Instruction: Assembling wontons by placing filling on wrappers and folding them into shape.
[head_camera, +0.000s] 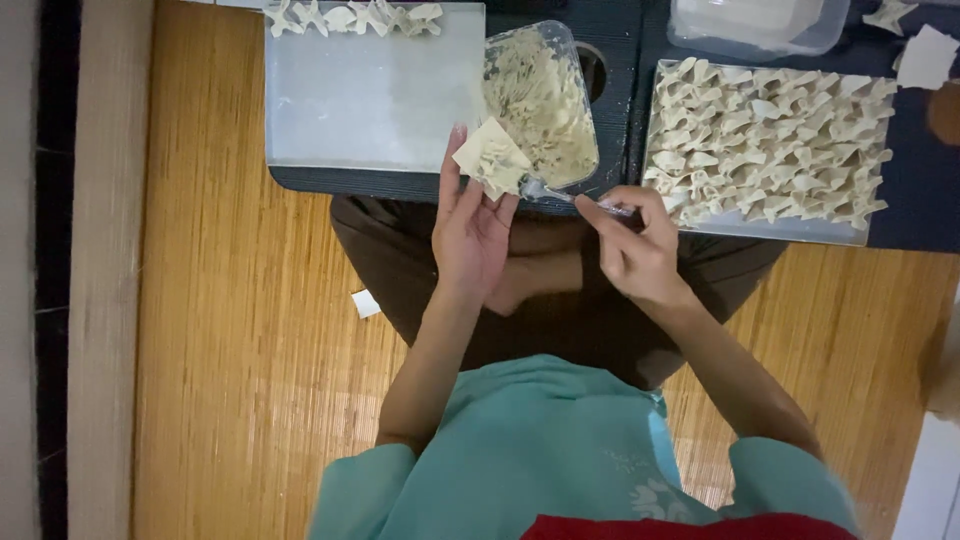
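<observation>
Head view: we hold one square dumpling wrapper (492, 155) flat on the fingers of our left hand (470, 235), just in front of the tub of filling (540, 100), while our right hand (635, 250) is pinched around the handle of a metal spoon (545, 190) whose bowl touches the wrapper's near edge. By our judgement the work is well past halfway: the right tray (765, 232) is packed edge to edge with folded dumplings (770, 140), too many and too overlapped to count, while the left tray (370, 100) carries a single row of about six folded pieces (350, 17) along its far rim. Two trays, one tub, one spoon; a few loose wrappers (925, 55) lie at far right.
</observation>
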